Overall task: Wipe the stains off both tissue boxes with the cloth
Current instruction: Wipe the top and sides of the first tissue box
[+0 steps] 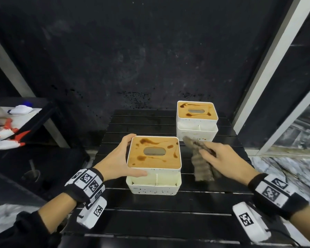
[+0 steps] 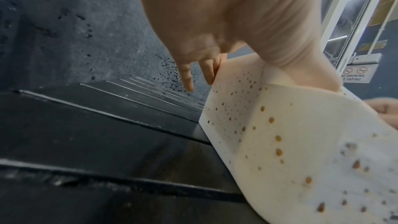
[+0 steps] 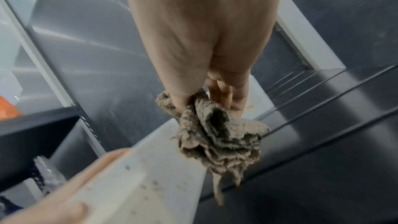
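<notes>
Two white tissue boxes with brown-stained wooden lids stand on a black slatted table [image 1: 147, 217]. The near box [image 1: 154, 154] is in the middle; the far box [image 1: 197, 111] sits at the back right. My left hand [image 1: 125, 158] grips the near box's left side, thumb along its front wall and fingers at its far corner. In the left wrist view the fingers [image 2: 206, 69] lie against the speckled wall of the near box [image 2: 258, 125]. My right hand [image 1: 220, 158] holds a crumpled grey-brown cloth [image 1: 200, 163] just right of the near box. The cloth [image 3: 217, 135] hangs from that hand above the table.
A dark speckled wall rises behind the table. A side shelf [image 1: 23, 115] at the left carries white and red items. A white-framed glass panel [image 1: 268, 72] stands at the right, over a marble floor [image 1: 293, 169]. Bare slats lie in front of the near box.
</notes>
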`<state>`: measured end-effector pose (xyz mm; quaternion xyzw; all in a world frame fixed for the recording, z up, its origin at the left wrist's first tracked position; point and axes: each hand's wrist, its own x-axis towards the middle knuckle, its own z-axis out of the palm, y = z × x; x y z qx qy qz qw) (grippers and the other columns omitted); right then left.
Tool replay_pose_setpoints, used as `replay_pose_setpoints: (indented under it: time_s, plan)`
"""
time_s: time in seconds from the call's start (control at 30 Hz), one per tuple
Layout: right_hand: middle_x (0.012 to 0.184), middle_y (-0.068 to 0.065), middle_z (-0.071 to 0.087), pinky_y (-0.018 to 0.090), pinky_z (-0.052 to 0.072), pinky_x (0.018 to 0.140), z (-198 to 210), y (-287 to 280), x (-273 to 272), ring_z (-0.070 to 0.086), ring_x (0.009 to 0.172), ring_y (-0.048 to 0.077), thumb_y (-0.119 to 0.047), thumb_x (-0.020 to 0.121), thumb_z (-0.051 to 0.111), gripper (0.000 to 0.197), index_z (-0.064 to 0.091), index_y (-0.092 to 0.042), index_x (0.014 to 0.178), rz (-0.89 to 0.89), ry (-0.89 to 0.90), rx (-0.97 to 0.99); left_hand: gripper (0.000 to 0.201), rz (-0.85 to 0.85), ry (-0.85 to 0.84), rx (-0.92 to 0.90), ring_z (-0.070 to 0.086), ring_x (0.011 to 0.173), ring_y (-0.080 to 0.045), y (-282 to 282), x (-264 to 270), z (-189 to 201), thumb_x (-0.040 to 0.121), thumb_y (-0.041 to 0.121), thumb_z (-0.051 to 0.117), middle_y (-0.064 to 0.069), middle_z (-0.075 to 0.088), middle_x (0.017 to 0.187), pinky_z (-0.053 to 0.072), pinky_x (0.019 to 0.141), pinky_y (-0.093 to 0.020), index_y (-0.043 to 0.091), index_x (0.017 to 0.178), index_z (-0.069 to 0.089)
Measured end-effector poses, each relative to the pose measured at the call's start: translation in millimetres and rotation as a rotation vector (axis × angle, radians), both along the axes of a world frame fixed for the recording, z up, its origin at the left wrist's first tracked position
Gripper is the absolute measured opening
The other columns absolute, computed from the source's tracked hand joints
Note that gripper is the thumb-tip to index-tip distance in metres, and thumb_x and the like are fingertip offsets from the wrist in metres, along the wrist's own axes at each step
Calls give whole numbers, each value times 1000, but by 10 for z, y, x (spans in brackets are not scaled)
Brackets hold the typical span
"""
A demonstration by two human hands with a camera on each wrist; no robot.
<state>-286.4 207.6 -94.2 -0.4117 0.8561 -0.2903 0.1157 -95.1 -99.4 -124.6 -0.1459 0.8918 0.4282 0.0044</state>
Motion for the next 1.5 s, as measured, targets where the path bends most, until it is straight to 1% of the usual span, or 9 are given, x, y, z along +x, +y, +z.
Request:
replay_pose_setpoints:
  time_s: [0.17, 0.27, 0.43, 0.57, 0.7, 0.8, 0.97, 1.27, 1.5]
  plan:
    - [96, -6, 65, 21, 52, 75, 251, -509, 225, 63, 83, 7, -32, 105, 49, 28, 55, -34, 132, -24, 137, -102, 130, -15, 9, 12, 49, 129, 7, -9, -12, -8, 62, 50, 100, 33, 40, 143, 43, 105, -18, 44, 156, 10]
    - [110, 3, 61, 26, 54, 85, 197, -738, 337, 61, 93, 14, -35, 105, 46, 51, 30, -34, 154, 15, 262, 85, 131, -19, 7, 17, 49, 131, 5, -14, -4, -13, 61, 50, 100, 32, 40, 145, 44, 108, -22, 45, 156, 10]
    - [125, 8, 58, 34, 53, 96, 19, -768, 386, 60, 106, 22, -42, 106, 41, 53, 28, -36, 156, 76, 320, 110, 133, -19, 2, 22, 50, 133, 1, -18, 1, -12, 59, 54, 100, 27, 41, 147, 46, 113, -31, 44, 157, 10]
    - [168, 6, 10, 40, 51, 98, 10, -712, 398, 46, 125, 32, -15, 104, 53, 63, 25, -31, 158, 307, 558, 409, 131, -31, 14, 37, 51, 133, 2, -18, -7, -12, 59, 50, 100, 28, 41, 146, 48, 113, -31, 45, 155, 11]
    - [145, 17, 37, 31, 51, 95, 41, -683, 450, 57, 114, 24, -30, 108, 43, 67, 4, -30, 162, 208, 478, 435, 128, -40, 46, 72, 49, 135, 6, -28, -25, -57, 61, 44, 102, 33, 39, 144, 49, 114, -31, 44, 152, 13]
    - [124, 6, 51, 30, 51, 86, 89, -564, 609, 64, 99, 22, -52, 105, 25, 59, 7, -40, 160, 90, 324, 314, 127, -51, 52, 77, 47, 135, 8, -47, -45, -81, 60, 44, 102, 39, 37, 141, 49, 114, -30, 44, 152, 13]
    - [112, -1, 47, 35, 46, 74, 243, -294, 1076, 65, 94, 26, -58, 104, 18, 59, 1, -42, 159, 166, 315, 477, 131, -63, 53, 96, 49, 132, 13, -66, -55, -124, 63, 39, 101, 38, 42, 140, 50, 110, -26, 46, 156, 8]
    - [115, 1, 55, 36, 51, 87, 177, -555, 504, 64, 101, 23, -59, 103, 22, 57, 11, -48, 158, 29, 292, 400, 117, -102, 107, 59, 51, 135, 5, -51, -81, -80, 64, 37, 101, 36, 49, 137, 51, 107, -26, 53, 149, 21]
    - [102, -6, 38, 36, 47, 76, 277, -228, 950, 65, 96, 25, -63, 100, 13, 59, -5, -53, 155, 191, 314, 520, 117, -102, 114, 56, 51, 134, 8, -68, -87, -91, 67, 33, 101, 41, 48, 135, 50, 101, -15, 52, 149, 20]
